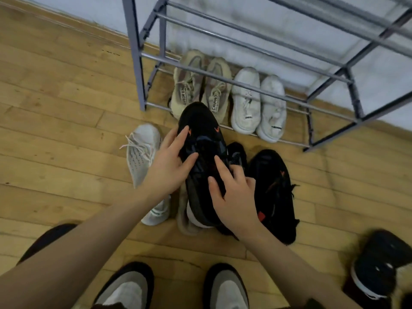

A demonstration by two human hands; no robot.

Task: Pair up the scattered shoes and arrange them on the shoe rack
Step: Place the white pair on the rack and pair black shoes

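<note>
Black knit sneaker w/ orange marks (201, 128): held up between both my hands, toe pointing toward the rack, above the shoes on the floor. My left hand (169, 161) grips its left side, fingers curled over the upper. My right hand (234, 197) grips the right side near the collar, fingers curled onto the laces. Matching black sneaker w/ orange accents (276, 192): on the wooden plank floor (66, 121), just right of the held one. Light grey mesh sneaker (142, 157): on floor, left side. Grey metal-tube shoe rack (133, 54): bottom tier carries a beige knit pair (200, 85) and, beside it, a white pair (258, 103). Black shoe w/ white sole (379, 268): far right, blurred.
</note>
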